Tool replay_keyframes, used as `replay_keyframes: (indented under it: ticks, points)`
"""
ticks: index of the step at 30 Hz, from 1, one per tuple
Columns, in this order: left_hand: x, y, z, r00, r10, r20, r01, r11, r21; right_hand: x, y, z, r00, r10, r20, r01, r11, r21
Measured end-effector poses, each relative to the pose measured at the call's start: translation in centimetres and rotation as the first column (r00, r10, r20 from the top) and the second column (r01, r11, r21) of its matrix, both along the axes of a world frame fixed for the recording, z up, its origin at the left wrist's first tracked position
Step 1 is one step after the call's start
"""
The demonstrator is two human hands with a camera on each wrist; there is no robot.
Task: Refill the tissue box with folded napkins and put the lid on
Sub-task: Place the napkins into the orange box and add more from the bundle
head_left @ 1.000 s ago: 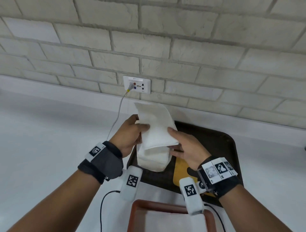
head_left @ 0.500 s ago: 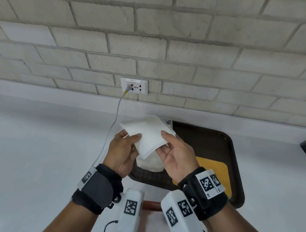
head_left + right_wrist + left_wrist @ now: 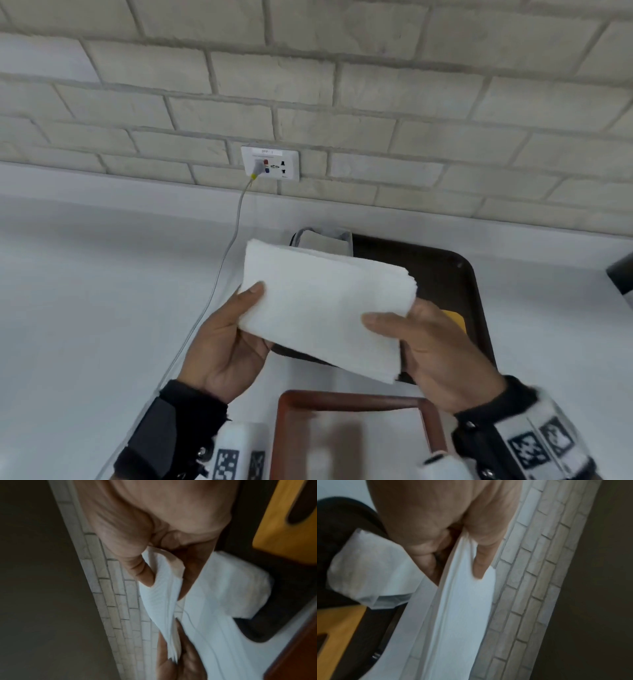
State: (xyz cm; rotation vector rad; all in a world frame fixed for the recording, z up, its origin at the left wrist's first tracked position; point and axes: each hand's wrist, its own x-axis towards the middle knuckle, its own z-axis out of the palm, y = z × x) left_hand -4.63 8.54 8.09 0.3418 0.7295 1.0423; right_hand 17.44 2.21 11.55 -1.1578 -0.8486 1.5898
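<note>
Both hands hold a thick stack of white folded napkins (image 3: 322, 308) flat in the air, just beyond the far rim of the red-brown tissue box (image 3: 349, 399). My left hand (image 3: 246, 308) pinches its left end, thumb on top. My right hand (image 3: 394, 329) pinches the right end the same way. In the left wrist view the thumb (image 3: 479, 561) presses on the stack (image 3: 462, 608). In the right wrist view the stack (image 3: 164, 601) shows edge-on. The yellow slotted lid (image 3: 455, 318) lies on the dark tray (image 3: 459, 270), mostly hidden by my right hand.
A clear plastic napkin pack (image 3: 325, 240) stands at the tray's far left corner. A grey cable (image 3: 222, 267) runs from the wall socket (image 3: 270, 166) down over the white counter left of my left hand. A brick wall closes the back.
The napkin stack came out of the plastic pack, turned from upright to flat, and moved toward me. My right hand shifted to its right end.
</note>
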Motion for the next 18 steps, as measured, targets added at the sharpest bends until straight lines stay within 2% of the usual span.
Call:
replay_keyframes:
  ticks: [3, 5, 7, 9, 11, 15, 18]
  points:
    - [-1.0, -0.9, -0.5, 0.975, -0.133, -0.176, 0.152, 0.983, 0.099, 2.1, -2.0, -0.3, 0.992, -0.02, 0.125, 0.018, 1.0, 0.019]
    - [-1.3, -1.9, -0.8, 0.917, -0.22, -0.332, 0.289, 0.941, 0.175, 3.0, -3.4, -0.6, 0.972, -0.004, 0.237, -0.007, 0.999, 0.048]
    - [-1.3, -3.1, -1.0, 0.853, -0.257, -0.454, 0.393, 0.889, 0.235, 3.8, -4.8, -1.1, 0.909, 0.012, 0.416, -0.047, 0.996, 0.075]
    - [-1.3, -4.1, -1.2, 0.826, -0.235, -0.513, 0.422, 0.861, 0.284, 4.4, -6.1, -1.7, 0.812, -0.003, 0.584, -0.059, 0.994, 0.088]
    - [-1.4, -4.7, -1.4, 0.785, -0.166, -0.596, 0.453, 0.81, 0.371, 4.7, -7.3, -2.1, 0.741, -0.06, 0.669, -0.05, 0.988, 0.144]
    - [-1.8, -6.1, -2.2, 0.689, -0.02, -0.724, 0.558, 0.653, 0.512, 5.3, -8.9, -3.2, 0.666, -0.114, 0.737, -0.075, 0.973, 0.218]
    - [-1.5, -6.6, -2.6, 0.679, 0.097, -0.728, 0.554, 0.584, 0.594, 5.6, -9.2, -3.8, 0.639, -0.167, 0.751, -0.069, 0.96, 0.272]
